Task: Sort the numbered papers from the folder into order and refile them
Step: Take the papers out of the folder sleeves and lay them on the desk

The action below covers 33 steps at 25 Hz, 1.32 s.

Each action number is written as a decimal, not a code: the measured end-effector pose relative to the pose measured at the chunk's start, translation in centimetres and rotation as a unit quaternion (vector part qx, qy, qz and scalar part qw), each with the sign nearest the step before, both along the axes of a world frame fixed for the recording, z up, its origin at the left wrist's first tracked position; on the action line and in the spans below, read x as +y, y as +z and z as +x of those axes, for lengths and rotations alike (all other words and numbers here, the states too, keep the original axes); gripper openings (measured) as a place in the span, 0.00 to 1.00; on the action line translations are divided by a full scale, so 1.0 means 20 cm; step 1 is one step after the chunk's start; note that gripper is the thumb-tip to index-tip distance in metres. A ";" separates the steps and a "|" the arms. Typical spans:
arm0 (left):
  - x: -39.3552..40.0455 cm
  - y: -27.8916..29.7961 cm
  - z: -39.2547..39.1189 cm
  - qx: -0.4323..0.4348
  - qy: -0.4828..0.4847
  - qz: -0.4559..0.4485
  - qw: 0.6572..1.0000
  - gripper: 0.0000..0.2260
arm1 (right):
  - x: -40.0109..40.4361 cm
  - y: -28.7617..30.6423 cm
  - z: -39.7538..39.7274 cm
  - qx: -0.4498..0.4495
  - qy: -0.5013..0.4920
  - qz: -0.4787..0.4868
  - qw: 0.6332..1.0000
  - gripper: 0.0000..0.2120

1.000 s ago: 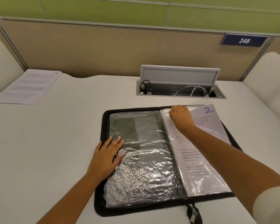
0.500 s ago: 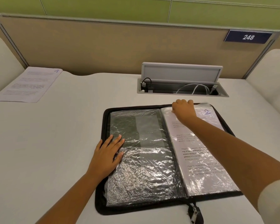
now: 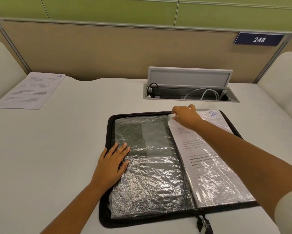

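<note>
At the bottom of the frame I see a metal zipper pull [image 3: 203, 224] hanging from the near edge of an open black zip folder [image 3: 108, 166], which lies flat on a white surface [image 3: 57, 149] in the lower middle of the frame.

My left hand [image 3: 112, 163] rests palm-down with straight fingers on the folder's left page, an empty, crinkled clear plastic sleeve [image 3: 150, 166] over the dark lining. The hand presses near the sleeve's left edge and grasps nothing.

On the right page lies a printed paper [image 3: 214, 166] inside another shiny sleeve, with a blue handwritten 2 [image 3: 213, 113] at its upper right corner. My right arm crosses over this page from the lower right of the frame.

My right hand [image 3: 186, 116] is at the top of the folder beside the spine, fingers curled, pinching the top left corner of the sleeve or the paper; I cannot tell which.

Just beyond the folder, a cable box [image 3: 190, 93] is sunk into the surface with its grey lid raised. A white cable [image 3: 202, 93] and a black cable [image 3: 152, 86] lie inside.

At the upper left of the frame, well apart from the folder, a second printed sheet [image 3: 30, 92] lies flat, marked with a blue 4 [image 3: 60, 76].

Behind runs a tan partition [image 3: 108, 51] with a green wall above it. A dark blue plate [image 3: 259, 39] reading 248 is at the upper right.
</note>
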<state>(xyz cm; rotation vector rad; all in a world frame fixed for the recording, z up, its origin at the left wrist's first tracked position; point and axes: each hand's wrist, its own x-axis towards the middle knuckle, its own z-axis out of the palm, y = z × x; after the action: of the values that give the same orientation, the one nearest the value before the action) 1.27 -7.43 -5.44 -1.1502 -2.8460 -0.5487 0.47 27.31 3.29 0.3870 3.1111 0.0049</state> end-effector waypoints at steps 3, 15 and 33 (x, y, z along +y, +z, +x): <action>0.00 0.00 0.00 0.001 0.000 0.001 1.000 0.27 | 0.03 0.01 -0.02 -0.036 -0.033 0.050 0.998 0.16; 0.00 -0.01 0.00 0.003 0.004 0.004 1.000 0.28 | 0.18 0.02 0.08 -0.031 -0.107 0.013 0.994 0.15; 0.00 -0.01 0.00 0.006 0.004 0.004 1.000 0.26 | 0.24 0.14 0.07 -0.142 -0.034 -0.004 0.989 0.14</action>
<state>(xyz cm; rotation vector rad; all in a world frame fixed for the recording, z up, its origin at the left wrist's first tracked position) 1.19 -7.49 -5.60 -1.1377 -2.8345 -0.5514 1.90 32.03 6.10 0.4498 2.8160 0.0428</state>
